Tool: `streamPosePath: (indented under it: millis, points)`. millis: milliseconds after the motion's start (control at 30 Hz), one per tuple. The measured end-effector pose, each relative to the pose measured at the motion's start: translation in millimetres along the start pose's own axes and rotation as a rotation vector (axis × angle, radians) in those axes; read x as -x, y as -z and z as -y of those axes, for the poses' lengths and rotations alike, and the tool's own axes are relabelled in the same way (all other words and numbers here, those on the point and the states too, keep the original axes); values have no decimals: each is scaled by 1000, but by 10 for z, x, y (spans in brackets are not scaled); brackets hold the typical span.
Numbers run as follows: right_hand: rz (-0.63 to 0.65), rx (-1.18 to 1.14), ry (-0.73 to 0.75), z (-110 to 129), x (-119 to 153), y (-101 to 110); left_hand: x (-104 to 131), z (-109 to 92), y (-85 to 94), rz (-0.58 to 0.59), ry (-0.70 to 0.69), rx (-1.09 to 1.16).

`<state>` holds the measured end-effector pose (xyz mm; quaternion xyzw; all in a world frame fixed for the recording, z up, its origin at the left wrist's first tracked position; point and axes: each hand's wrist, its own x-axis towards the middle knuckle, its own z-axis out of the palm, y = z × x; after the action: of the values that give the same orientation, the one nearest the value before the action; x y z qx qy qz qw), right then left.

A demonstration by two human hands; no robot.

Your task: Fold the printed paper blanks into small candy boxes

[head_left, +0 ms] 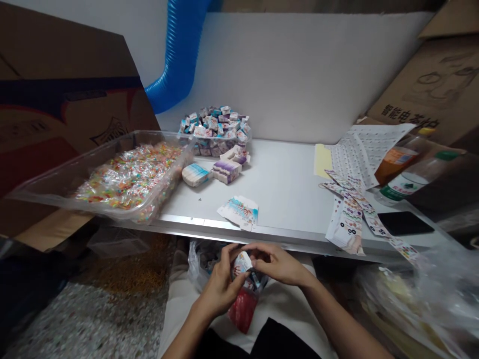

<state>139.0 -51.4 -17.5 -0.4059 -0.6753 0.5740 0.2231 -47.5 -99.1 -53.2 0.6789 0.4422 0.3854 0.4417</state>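
Over my lap, my left hand (223, 284) is closed around the side of a small printed paper box (242, 263). The fingers of my right hand (276, 263) pinch the box's right edge. Beneath the box lie a red plastic packet (243, 309) and a clear plastic bag (198, 264); what the bag holds is mostly hidden by my hands. Just beyond my hands, flattened printed box blanks (239, 210) lie at the table's front edge. Behind them are stacks of blue-striped (195, 174) and purple-striped (226, 171) blanks.
A clear tray (164, 192) of small packets with colourful bits overhangs the table's left edge. Behind it stands a tub heaped with small boxes (217, 124). Sticker strips (346, 224), printed sheets (359, 149), a phone (405, 223) and drink bottles (407, 184) lie right. Cardboard boxes (75, 99) flank the table.
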Motion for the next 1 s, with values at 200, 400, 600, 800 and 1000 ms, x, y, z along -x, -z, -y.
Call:
streamPosePath:
  millis: [200, 400, 600, 800, 1000]
  points:
    - [21, -375, -123, -82, -11, -13, 15, 21, 13, 12, 17, -22]
    - [-94, -307, -125, -61, -16, -117, 5, -10, 43, 45, 25, -64]
    - [-152, -233, -136, -60, -23, -153, 1, 16, 39, 43, 33, -78]
    - [-162, -133, -152, 19, -21, -197, 2, 17, 40, 58, 15, -54]
    - [-226, 196, -50, 64, 21, -216, 4, 36, 48, 72, -1, -72]
